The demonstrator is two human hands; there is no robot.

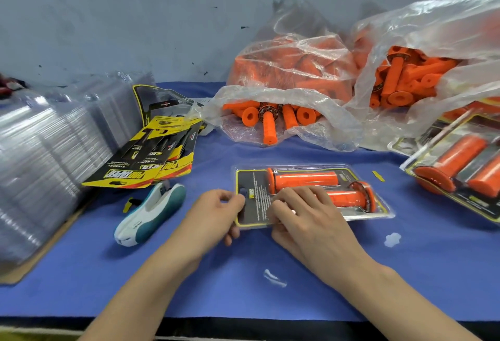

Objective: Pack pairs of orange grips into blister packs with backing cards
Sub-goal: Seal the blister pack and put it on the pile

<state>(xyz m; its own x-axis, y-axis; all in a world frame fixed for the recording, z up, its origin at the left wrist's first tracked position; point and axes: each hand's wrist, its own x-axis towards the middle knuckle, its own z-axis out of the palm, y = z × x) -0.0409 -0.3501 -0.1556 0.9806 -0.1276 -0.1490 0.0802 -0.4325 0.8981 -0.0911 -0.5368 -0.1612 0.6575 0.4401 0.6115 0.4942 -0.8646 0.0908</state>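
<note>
Blue table [189, 273] fills mid-frame. At centre, the left hand [216, 213] pinches the left end of the blister pack [259, 178], which lies lengthwise left to right. The right hand [305, 216], nearer the orange grips [305, 178], curls over its near edge.

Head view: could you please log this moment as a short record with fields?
pack: flat on table, two grips and card inside
left hand: pinches pack's left end
right hand: holds pack, fingers on top
left side: tape dispenser, cards, blister stack
behind: bags of loose grips
right side: finished packs
</note>
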